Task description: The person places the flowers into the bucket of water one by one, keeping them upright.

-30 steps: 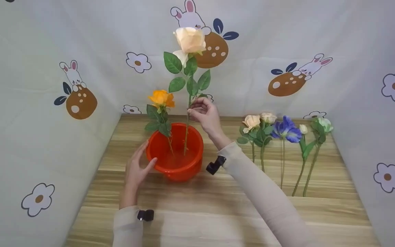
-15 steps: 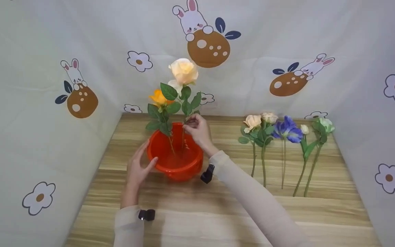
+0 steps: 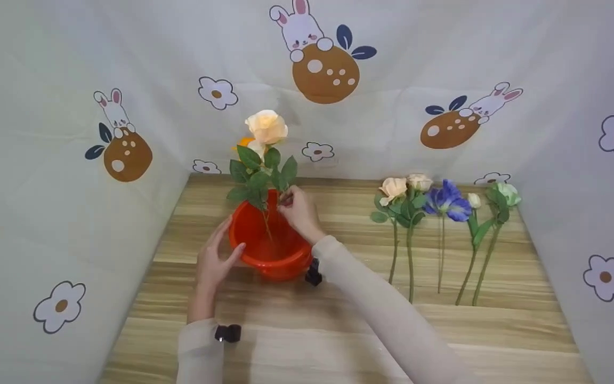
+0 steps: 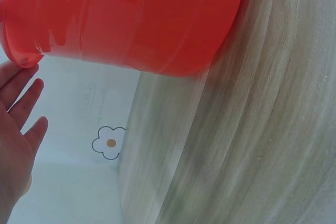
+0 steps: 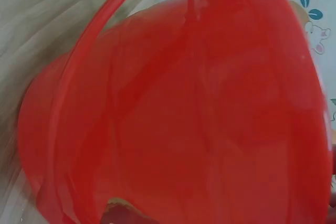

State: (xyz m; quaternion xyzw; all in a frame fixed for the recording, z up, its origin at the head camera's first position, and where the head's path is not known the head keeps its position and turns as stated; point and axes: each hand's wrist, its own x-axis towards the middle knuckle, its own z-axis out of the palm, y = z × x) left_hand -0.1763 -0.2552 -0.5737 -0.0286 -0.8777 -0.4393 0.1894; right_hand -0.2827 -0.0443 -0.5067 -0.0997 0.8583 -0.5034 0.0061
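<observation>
An orange-red plastic bucket (image 3: 280,269) stands upright on the wooden table. My left hand (image 3: 215,264) rests against the bucket's left rim with extended, spread fingers; in the left wrist view the fingertips (image 4: 32,72) meet the rim from outside. Over the bucket's right rim, my right hand (image 3: 300,213) pinches the stem of a pale peach rose (image 3: 267,127), whose lower end is hidden. Behind this rose, an orange flower (image 3: 244,144) stands in the bucket, mostly covered by the rose and its leaves. The right wrist view is filled by the bucket's side (image 5: 173,114) and its handle (image 5: 79,51).
Several artificial flowers lie in a row on the right of the table (image 3: 339,330): peach roses (image 3: 393,190), a purple-blue flower (image 3: 447,201), a small cream bud (image 3: 474,201) and a pale green flower (image 3: 507,194). A printed cloth (image 3: 381,128) encloses the table's back and sides.
My right hand has lowered the peach rose into the bucket and shifted it left, so its bloom now overlaps the orange flower. The left hand stays at the rim.
</observation>
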